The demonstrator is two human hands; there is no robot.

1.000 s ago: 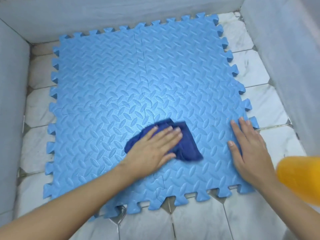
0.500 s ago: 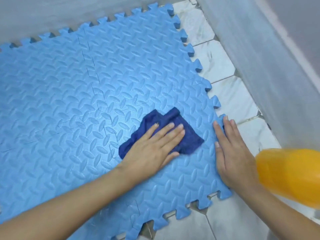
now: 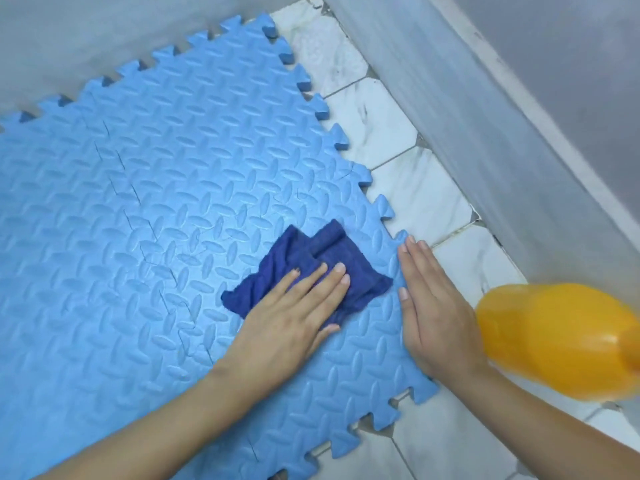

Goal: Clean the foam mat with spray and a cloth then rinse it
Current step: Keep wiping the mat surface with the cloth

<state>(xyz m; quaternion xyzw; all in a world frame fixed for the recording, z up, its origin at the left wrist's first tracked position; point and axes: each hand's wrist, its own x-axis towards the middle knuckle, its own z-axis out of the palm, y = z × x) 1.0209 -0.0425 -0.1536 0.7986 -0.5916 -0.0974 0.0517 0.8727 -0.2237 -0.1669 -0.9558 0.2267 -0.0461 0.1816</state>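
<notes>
A light blue foam mat of interlocking tiles with a raised pattern lies on the floor. A crumpled dark blue cloth rests on the mat near its right edge. My left hand lies flat on the cloth, fingers together, pressing it down onto the mat. My right hand is spread flat on the mat's right edge just beside the cloth and holds nothing. A yellow bottle, blurred and close to the camera, stands at the right, beside my right wrist.
White marble-look floor tiles show along the mat's right and near edges. A low grey wall runs close along the right side, and another grey wall borders the mat's far edge.
The view has swung left and closer. My left hand has slid the cloth rightward toward the mat's edge, nearer my right hand, which stays pressed on the mat.
</notes>
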